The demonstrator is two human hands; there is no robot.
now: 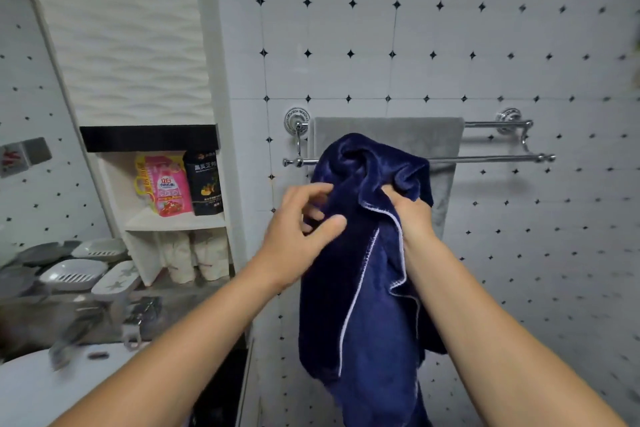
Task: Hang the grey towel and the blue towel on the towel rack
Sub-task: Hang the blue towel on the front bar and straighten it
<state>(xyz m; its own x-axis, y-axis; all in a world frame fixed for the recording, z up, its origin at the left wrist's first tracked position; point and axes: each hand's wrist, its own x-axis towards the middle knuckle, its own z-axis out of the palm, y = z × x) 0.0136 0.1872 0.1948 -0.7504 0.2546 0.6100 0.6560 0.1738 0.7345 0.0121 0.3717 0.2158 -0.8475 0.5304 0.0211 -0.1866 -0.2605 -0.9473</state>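
Here, right hand (412,215) fingers clenched on blue towel (367,288); left hand (298,239) fingers loosely spread.

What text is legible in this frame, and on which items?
Pink pouch on the shelf: "立白" on its blue label; the smaller print is blurred.
Black pouch beside it: pale characters near the top, too blurred to read with confidence; lower print unreadable.
Wall sign at far left: red marks, blurred, unreadable.
Towels, rack: no text.
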